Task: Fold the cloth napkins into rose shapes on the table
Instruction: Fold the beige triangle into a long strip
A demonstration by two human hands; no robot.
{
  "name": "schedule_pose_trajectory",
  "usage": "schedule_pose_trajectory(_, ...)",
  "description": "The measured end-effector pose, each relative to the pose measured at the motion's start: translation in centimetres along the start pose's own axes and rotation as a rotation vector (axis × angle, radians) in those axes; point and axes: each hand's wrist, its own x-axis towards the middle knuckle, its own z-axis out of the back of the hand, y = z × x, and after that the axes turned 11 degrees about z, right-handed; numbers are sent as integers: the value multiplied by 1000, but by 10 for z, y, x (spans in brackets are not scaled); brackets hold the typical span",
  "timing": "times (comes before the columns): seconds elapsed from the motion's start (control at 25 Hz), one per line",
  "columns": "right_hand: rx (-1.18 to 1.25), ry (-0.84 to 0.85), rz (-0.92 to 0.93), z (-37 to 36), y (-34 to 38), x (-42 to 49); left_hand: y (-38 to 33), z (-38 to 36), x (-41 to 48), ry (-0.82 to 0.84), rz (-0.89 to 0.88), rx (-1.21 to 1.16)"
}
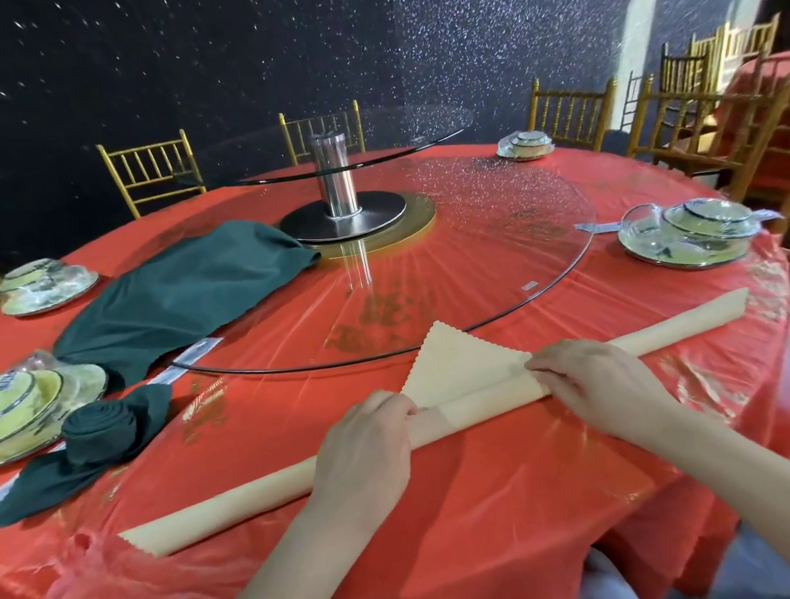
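Note:
A beige cloth napkin (pixel 465 365) lies across the near side of the red-covered round table (pixel 469 520), rolled into a long band with a triangular tip still flat and pointing away from me. My left hand (pixel 365 454) grips the roll left of centre, fingers curled over it. My right hand (pixel 596 376) grips the roll right of centre, fingertips at the base of the triangle. A dark green napkin rolled into a rose shape (pixel 93 435) sits to the left. Another dark green napkin (pixel 185 296) lies spread out further back.
A glass turntable (pixel 504 251) on a metal stand (pixel 338 189) fills the table's middle. Wrapped dish sets stand at near left (pixel 12 411), far left (pixel 45 290), right (pixel 687 232) and far right (pixel 525 146). Gold chairs (pixel 150 172) ring the table.

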Motion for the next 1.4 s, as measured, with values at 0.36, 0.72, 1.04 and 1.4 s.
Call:
schedule_pose_trajectory(0.36,26,310,-90,2,11,-2,-68,-36,17,240,-204,178)
schedule_pose_trajectory(0.72,-68,404,-160,5,14,-10,-73,-50,25,339,-131,319)
schedule_pose_trajectory(1.04,-131,495,-331,24,-26,-23,-73,-48,24,333,-148,327)
schedule_pose_trajectory(1.4,-137,508,-477,39,-71,-40,-71,-50,24,344,-186,324)
